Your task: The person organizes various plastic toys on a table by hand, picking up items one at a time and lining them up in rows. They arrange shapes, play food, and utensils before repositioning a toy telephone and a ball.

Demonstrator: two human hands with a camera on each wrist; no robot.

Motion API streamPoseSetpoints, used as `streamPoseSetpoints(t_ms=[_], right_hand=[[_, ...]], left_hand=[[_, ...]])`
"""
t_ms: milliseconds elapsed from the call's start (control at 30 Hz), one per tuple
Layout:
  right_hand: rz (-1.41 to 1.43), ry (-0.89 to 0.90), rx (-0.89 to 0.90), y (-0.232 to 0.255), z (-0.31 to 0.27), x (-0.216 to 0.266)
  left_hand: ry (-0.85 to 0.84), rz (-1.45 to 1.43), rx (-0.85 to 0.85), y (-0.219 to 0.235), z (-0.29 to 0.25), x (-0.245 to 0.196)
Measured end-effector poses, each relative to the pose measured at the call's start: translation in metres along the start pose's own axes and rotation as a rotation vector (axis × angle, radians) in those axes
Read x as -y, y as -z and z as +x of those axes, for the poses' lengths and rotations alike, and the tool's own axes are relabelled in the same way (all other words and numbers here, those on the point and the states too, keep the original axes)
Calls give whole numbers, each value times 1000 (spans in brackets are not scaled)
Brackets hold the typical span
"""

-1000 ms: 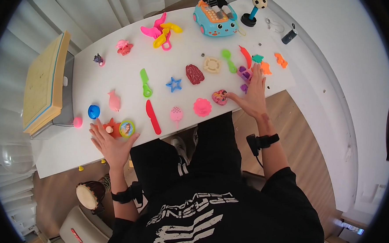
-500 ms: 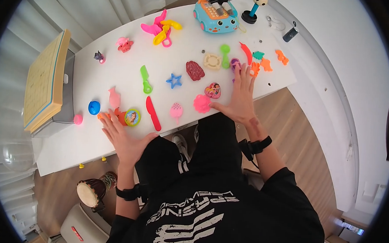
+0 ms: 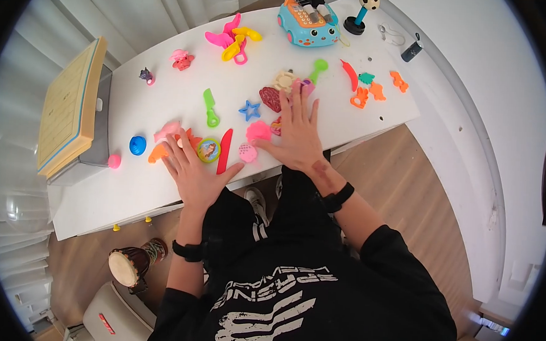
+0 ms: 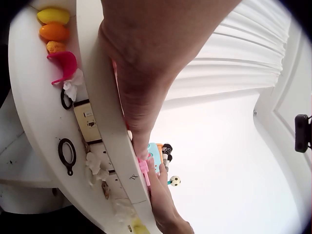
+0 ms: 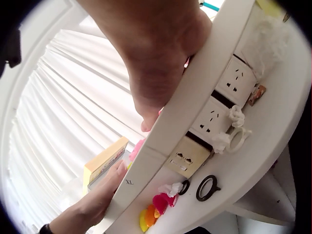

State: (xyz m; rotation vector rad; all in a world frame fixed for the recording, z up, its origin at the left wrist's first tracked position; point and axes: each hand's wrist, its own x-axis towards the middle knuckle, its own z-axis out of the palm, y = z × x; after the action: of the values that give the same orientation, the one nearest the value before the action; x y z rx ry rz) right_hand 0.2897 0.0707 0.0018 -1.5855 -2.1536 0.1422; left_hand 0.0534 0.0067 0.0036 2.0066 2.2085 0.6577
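My left hand [image 3: 198, 176] lies flat with spread fingers over an orange toy piece [image 3: 158, 153] and touches the cluster round it. A pink fish toy [image 3: 166, 130] is at its fingertips; a round picture tin [image 3: 209, 150] sits by its thumb, against a red toy knife [image 3: 225, 152]. My right hand [image 3: 299, 135], also spread, overlaps a heart-shaped picture piece [image 3: 276, 127] and a purple toy [image 3: 306, 84]. Bunched beside it are a pink flower mould [image 3: 259, 131], a pink dotted mould [image 3: 247, 152], a dark red piece [image 3: 268, 99] and a cream ring [image 3: 284, 80].
A blue star [image 3: 249, 110] and green toy knife [image 3: 211, 108] lie between the hands. Farther back are pink and yellow scoops [image 3: 233, 40] and a toy telephone [image 3: 308, 27]. A box [image 3: 72, 110] stands left. Sockets [image 5: 212, 122] show below the tabletop edge.
Both hands have moved inward. The right hand has swept the purple toy, heart and flower mould leftward into a bunch; the left has shifted the tin and orange piece right, toward the red knife.
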Motion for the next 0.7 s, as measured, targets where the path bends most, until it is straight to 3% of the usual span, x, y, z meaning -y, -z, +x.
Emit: streamPoseSetpoints(t_ms=[233,400,533,600,700], right_hand=[[55,44,-28,-17,11,22],[107,139,-2,1,4,16],[82,219,29,1,5,15],[46,214,31,-3,9,15],[34,199,23,-7,11,17]], left_hand=[[-32,4,-47,-6,4,-4],[-62,-37,-71,3,0,8],[-17,-25,-185,18,17,49],[66,-55,-332,24,30,83],[141,29,-337,34,42,119]])
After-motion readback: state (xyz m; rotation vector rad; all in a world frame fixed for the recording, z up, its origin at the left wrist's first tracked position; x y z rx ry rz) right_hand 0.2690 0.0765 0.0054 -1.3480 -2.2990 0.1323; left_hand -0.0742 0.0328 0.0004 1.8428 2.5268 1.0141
